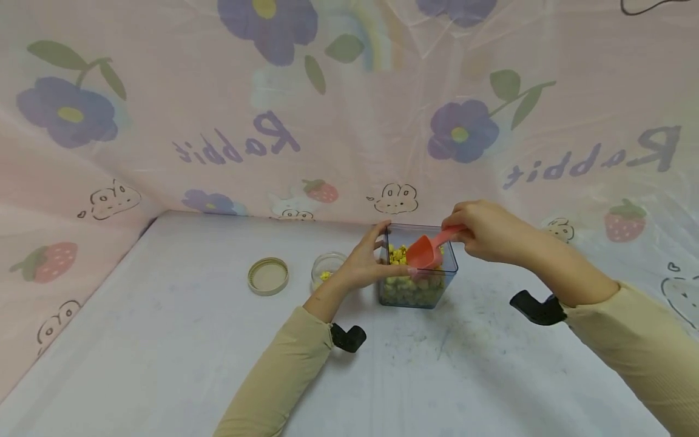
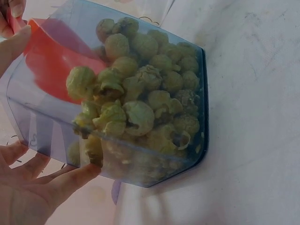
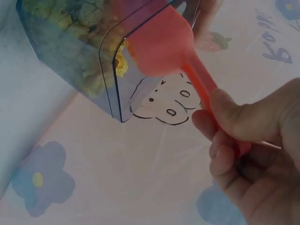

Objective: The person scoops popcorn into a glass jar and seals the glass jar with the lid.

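Note:
A clear bluish plastic container (image 1: pixel 450 267) with popcorn (image 2: pixel 140 84) inside stands on the table. My left hand (image 1: pixel 360 264) holds it at the left, the thumb along its near side and the fingers (image 2: pixel 65 185) spread against another wall. The handle of a red scoop (image 3: pixel 164 47) is gripped by my right hand (image 1: pixel 486 230), above the container's right rim. Inside the container, the scoop's bowl tilts down to the left at the popcorn. How much the scoop holds is hidden. A yellow popcorn piece (image 3: pixel 121 65) shows beside the scoop in the right wrist view.
Left of the container, partly behind my left wrist, is a small clear jar (image 1: pixel 322 261) with some popcorn in it. A round gold-rimmed lid (image 1: pixel 268 277) lies farther left. A patterned pink sheet (image 1: pixel 349 121) rises behind the white tabletop (image 1: pixel 180 340).

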Tool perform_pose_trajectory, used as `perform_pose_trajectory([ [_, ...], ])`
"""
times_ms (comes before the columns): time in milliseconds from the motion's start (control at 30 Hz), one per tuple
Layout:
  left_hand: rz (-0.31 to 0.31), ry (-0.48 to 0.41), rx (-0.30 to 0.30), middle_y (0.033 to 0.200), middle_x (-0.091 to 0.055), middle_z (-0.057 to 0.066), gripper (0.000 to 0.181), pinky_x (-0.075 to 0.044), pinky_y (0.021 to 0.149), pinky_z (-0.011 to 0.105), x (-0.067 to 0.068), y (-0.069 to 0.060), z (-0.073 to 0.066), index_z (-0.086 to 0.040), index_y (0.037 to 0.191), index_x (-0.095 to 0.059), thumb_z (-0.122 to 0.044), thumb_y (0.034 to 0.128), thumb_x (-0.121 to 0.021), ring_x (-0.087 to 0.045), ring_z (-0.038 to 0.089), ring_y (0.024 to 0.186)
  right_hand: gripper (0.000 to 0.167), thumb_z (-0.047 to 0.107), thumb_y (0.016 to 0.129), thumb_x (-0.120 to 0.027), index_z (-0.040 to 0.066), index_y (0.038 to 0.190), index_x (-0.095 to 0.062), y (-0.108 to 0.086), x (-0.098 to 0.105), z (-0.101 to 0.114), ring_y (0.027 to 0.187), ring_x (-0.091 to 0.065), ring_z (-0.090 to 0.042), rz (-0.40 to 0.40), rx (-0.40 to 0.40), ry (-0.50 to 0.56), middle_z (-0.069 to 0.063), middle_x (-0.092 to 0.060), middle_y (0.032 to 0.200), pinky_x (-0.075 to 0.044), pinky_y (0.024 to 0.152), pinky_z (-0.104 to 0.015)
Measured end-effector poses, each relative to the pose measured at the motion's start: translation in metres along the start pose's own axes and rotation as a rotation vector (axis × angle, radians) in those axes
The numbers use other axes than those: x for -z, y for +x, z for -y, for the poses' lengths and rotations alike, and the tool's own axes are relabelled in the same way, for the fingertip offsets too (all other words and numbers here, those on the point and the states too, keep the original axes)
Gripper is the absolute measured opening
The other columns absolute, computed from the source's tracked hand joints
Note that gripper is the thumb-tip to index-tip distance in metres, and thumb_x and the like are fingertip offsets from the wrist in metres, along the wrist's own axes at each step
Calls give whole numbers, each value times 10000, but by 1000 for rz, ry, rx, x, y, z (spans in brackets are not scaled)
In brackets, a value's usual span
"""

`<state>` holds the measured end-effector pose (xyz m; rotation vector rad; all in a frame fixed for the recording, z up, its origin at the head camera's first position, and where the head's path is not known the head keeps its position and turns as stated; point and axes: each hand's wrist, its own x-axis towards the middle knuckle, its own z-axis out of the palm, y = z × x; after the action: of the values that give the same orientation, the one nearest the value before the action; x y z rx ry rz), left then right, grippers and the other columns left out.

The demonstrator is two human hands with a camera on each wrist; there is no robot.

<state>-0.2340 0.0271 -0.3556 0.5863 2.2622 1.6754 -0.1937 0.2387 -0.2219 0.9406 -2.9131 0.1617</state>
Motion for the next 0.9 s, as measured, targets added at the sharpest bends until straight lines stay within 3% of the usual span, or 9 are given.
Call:
perform_pose_trajectory([
  [267,2,6,5,1572,-244,-33,1016,-403,1057,499,0,1,1,-335,1516,-200,-314,728,-841,-317,276,1410,184,-114,773,-627,19,859,-720,5,-3,7,657,-511,-167,-18,50,-17,-23,-585,733,-473,611,-320],
  [567,-4,15,6,1568,-251,-26,1020,-422,1049,459,-2,1,0,-328,1518,-199,-306,728,-844,-328,273,1406,153,-34,833,-651,-9,958,-736,-1,-21,-14,699,-541,-155,25,-40,146,-43,-655,804,-467,616,-296],
  [900,-15,16,3,1568,-253,-7,1012,-434,1042,437,-1,1,0,-306,1518,-211,-290,728,-844,-337,284,1398,140,-13,848,-669,19,965,-738,-9,-40,-29,659,-461,-115,-121,15,222,-16,-668,801,-397,581,-255],
])
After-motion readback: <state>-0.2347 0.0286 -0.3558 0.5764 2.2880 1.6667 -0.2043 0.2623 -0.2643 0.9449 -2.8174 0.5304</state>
